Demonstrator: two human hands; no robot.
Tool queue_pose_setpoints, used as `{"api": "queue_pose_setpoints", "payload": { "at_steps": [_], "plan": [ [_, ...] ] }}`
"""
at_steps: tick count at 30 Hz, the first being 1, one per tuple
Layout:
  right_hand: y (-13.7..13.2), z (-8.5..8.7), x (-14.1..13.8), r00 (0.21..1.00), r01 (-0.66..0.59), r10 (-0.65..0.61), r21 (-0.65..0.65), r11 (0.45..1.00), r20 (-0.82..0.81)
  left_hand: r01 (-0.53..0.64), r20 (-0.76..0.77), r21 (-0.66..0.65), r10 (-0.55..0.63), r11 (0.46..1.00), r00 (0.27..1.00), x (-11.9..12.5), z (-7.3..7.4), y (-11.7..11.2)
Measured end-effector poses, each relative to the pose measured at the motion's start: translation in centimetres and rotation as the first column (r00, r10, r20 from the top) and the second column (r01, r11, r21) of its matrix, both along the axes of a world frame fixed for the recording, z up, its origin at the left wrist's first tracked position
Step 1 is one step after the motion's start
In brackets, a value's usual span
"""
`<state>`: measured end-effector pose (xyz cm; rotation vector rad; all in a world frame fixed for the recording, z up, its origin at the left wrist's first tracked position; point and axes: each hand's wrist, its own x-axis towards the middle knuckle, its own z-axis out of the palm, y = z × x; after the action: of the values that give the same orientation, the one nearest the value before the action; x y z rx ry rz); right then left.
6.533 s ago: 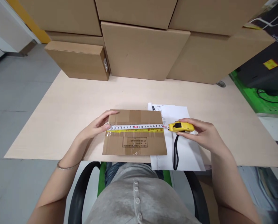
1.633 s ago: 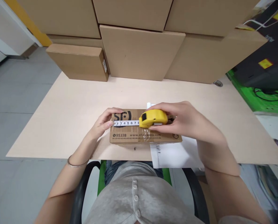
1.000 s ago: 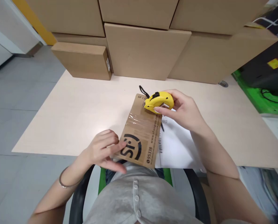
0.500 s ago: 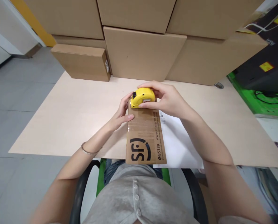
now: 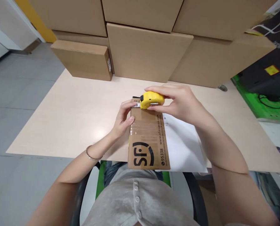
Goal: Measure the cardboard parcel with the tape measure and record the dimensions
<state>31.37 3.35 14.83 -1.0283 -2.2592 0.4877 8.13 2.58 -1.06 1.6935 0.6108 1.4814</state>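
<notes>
Carton: the taped brown carton (image 5: 146, 135) lies lengthwise toward the person on the table (image 5: 60, 119), its near end reaching past the table's near edge.
Left hand: the left hand (image 5: 121, 123) grips the carton's far left corner, thumb on the side edge, fingertips at the blade's end.
Right hand: the right hand (image 5: 181, 99) grasps the yellow tape measure (image 5: 153, 98) between thumb and fingers, above the carton's far end.
Blade: a short length of blade (image 5: 137, 105) shows between the fingertips and the case.
Paper: white sheets (image 5: 183, 142) lie just right of the carton.
Good handling: keeping the blade flat, parallel to the far edge, its end flush with the left edge, likely gives the truest reading; steady left-hand pressure should stop the overhanging carton shifting.
</notes>
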Motion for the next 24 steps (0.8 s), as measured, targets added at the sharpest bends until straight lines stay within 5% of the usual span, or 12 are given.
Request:
{"api": "queue_pose_setpoints", "payload": {
  "at_steps": [10, 24],
  "plan": [
    [-2.2, -1.8, 7.0, 0.972, 0.169, -0.189, -0.149, 0.974, -0.136, 0.034, -0.016, 0.029, -0.034, 0.999, 0.999, -0.2, 0.1, 0.5],
    [-2.6, -2.3, 6.5, 0.965, 0.200, -0.220, -0.138, 0.970, -0.146, 0.045, -0.059, -0.005, -0.045, 0.999, 0.997, -0.3, -0.3, 0.8]
  ]
}}
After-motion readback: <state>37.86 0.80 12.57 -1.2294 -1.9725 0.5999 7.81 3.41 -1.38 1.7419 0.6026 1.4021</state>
